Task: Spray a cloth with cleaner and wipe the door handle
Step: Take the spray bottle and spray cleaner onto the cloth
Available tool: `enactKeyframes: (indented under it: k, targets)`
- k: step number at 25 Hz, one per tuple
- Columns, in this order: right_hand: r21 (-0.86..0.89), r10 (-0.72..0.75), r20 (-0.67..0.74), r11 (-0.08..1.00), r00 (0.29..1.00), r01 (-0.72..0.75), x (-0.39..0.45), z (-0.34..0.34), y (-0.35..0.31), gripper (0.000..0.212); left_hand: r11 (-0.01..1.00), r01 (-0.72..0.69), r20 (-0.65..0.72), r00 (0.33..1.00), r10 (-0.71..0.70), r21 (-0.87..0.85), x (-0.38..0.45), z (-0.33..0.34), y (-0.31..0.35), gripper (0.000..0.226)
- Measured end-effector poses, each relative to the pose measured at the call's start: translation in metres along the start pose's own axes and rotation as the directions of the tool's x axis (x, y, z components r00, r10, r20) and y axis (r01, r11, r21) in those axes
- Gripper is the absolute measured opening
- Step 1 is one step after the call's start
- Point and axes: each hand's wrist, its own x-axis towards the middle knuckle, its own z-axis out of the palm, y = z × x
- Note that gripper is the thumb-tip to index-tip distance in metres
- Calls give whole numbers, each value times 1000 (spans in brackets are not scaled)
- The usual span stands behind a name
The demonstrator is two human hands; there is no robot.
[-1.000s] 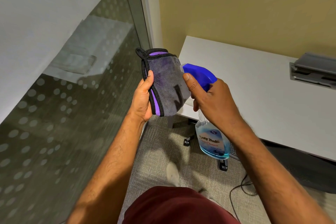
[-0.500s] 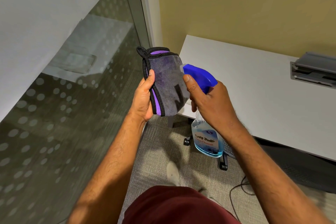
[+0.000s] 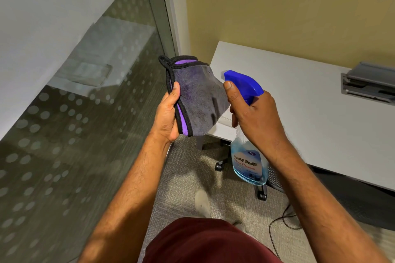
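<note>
A person's right hand is gripping an upright glass-cleaner spray bottle, its blue nozzle pointing left at the grey-and-purple cloth that the left hand is clutching beside it.

Frosted-dot glass partition, yellow wall, white desk, grey carpet, chair castors

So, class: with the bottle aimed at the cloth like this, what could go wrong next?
1. The spray bottle nozzle sits close to the cloth; overspray might hit the glass partition or white desk.
2. The left hand pinches only one cloth edge, so it could slip.
</note>
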Motion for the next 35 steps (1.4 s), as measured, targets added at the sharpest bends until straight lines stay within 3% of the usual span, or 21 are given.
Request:
enactKeyframes:
  k: [5, 8, 10, 12, 16, 20, 24, 29, 35]
  targets:
    - [68, 63, 5, 996, 998, -63, 7, -8, 5, 33, 997, 33, 3, 999, -33, -64, 4, -8, 5, 68]
    - [41, 103, 2, 994, 995, -103, 11, -14, 8, 28, 996, 18, 1, 1000, -18, -83, 7, -12, 8, 62]
    - [-20, 154, 26, 988, 988, -154, 11, -16, 10, 48, 995, 16, 10, 1000, -15, -96, 9, -14, 9, 60]
    - [-24, 180, 42, 984, 983, -179, 10, -17, 9, 55, 994, 14, 11, 1000, -13, -104, 12, -16, 12, 61]
    - [101, 51, 131, 993, 990, -65, 3, -19, -1, 24, 994, 26, 22, 999, -24, -103, 22, -19, 14, 63]
    - [52, 27, 201, 998, 979, -38, 1, -17, -3, 18, 994, 51, 15, 999, -50, -97, 29, -19, 11, 64]
    - [-131, 75, 153, 990, 985, -55, -2, -15, 3, 49, 994, 36, 11, 999, -35, -105, 30, -17, 11, 59]
    - [30, 81, -2, 996, 997, -81, 14, -31, 12, 32, 991, 17, 20, 1000, -14, -133, 29, -18, 14, 53]
    - [-40, 227, 25, 973, 974, -226, 30, -40, 26, 53, 989, 30, 10, 1000, -29, -146, 27, -20, 17, 53]
